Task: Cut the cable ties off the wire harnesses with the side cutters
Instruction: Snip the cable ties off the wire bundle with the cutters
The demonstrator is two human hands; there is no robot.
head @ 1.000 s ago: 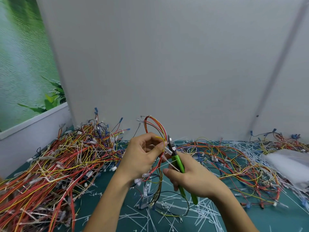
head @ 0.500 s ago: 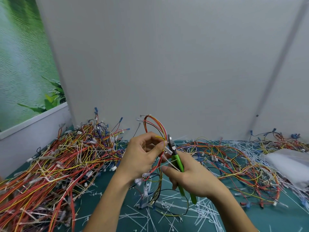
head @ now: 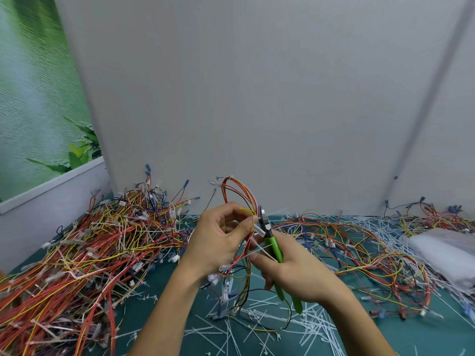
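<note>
green mat strewn with cut ties; above it, left hand pinches the wire harness upright, right hand wraps the green side cutters, tips against the bundle.

BACK: you face a plain grey-white panel filling the centre | RIGHT: a diagonal seam crosses your upper right | LEFT: green leafy scene at upper left, white ledge beneath | BOTTOM: teal tabletop along your lower edge | LIGHT: soft, even
</note>
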